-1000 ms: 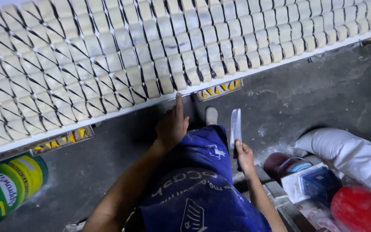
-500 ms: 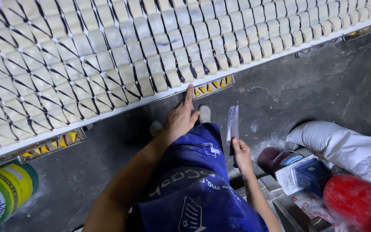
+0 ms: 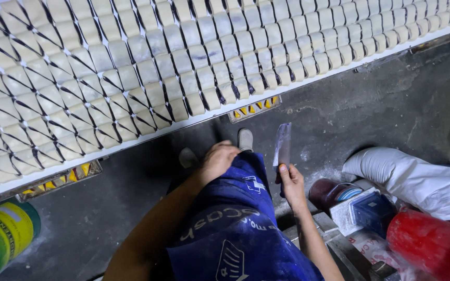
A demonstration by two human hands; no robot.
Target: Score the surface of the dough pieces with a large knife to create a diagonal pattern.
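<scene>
My right hand (image 3: pixel 290 182) grips a flat metal scraper blade (image 3: pixel 283 144) upright, at the right side of my blue apron (image 3: pixel 235 229). My left hand (image 3: pixel 216 160) is curled and rests on the apron's upper edge, holding nothing. Just beyond it stretches a long white tray (image 3: pixel 131 136) covered with rows of pale, diamond-cut dough pieces (image 3: pixel 183 67). My two shoes (image 3: pixel 245 139) show on the dark floor under the tray's edge.
A green and yellow can (image 3: pixel 1 237) stands at the lower left. At the right lie a white stuffed sack (image 3: pixel 417 179), a red plastic roll (image 3: pixel 425 242), a dark red lid (image 3: pixel 325 191) and a small blue box (image 3: pixel 371 211). Yellow-striped brackets (image 3: pixel 253 108) sit beneath the tray.
My left hand has drawn back from the tray's edge, where its fingers pointed at the dough, and is curled on the apron. The right hand still holds the scraper upright.
</scene>
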